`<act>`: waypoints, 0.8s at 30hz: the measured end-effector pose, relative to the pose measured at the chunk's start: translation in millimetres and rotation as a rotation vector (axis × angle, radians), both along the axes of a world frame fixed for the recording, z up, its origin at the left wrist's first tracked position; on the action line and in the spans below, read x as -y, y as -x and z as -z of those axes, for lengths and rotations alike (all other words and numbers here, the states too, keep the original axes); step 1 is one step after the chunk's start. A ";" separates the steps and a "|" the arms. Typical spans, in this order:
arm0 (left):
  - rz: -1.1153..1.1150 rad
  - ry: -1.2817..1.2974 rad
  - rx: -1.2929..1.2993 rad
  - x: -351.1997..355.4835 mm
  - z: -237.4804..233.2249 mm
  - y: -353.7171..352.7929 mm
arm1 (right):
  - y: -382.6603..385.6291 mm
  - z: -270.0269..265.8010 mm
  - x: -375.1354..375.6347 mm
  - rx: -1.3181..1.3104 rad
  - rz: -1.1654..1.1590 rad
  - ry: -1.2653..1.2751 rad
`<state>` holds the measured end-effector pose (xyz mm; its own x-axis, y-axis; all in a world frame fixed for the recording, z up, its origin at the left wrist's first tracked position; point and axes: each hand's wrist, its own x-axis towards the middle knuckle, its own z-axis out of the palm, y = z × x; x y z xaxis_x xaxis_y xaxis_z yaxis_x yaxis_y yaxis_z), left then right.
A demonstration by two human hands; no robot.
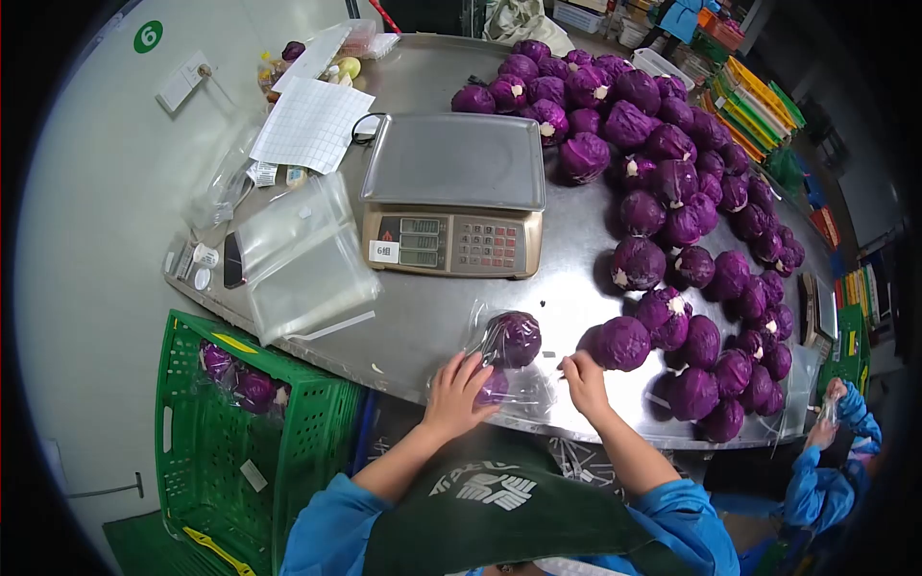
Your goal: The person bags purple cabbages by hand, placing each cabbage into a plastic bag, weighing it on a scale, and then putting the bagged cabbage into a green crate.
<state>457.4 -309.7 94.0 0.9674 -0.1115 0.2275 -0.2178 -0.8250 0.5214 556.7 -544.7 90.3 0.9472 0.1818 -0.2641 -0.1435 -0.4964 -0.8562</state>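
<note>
Near the table's front edge, two purple cabbages (519, 338) lie in a clear plastic bag (526, 386). My left hand (459, 396) rests with fingers spread on the nearer bagged cabbage, at the left side of the bag. My right hand (584, 380) is just right of the bag, beside a loose cabbage (623, 344); its fingers are curled together, and what they hold, if anything, is too small to make out. Behind the bag stands a weighing scale (454, 161) with nothing on its pan. A stack of clear bags (305, 252) lies left of the scale.
Many loose cabbages (672, 182) cover the right side of the metal table (423, 317). A green crate (317, 422) with bagged cabbages (252, 389) stands at the lower left. Papers (312, 125) lie at the back left. A co-worker's blue sleeve (816, 490) is at the lower right.
</note>
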 end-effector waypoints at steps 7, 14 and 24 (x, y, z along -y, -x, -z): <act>-0.040 0.012 -0.027 5.0 3.9 -1.4 | -49.0 -31.6 -81.7 0.684 -0.357 0.188; -0.343 0.973 -0.181 -10.4 -7.5 -35.8 | -110.4 13.1 -86.0 -0.439 -0.191 -0.405; -0.871 1.860 0.289 -221.2 -151.1 131.4 | 97.1 -116.9 -255.1 -0.891 -0.910 -0.740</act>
<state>326.0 -88.5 245.2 0.5523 0.7445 -0.3750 -0.3585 0.6182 0.6995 459.7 -289.6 207.2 0.0131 0.9630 -0.2692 -0.6330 -0.2005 -0.7477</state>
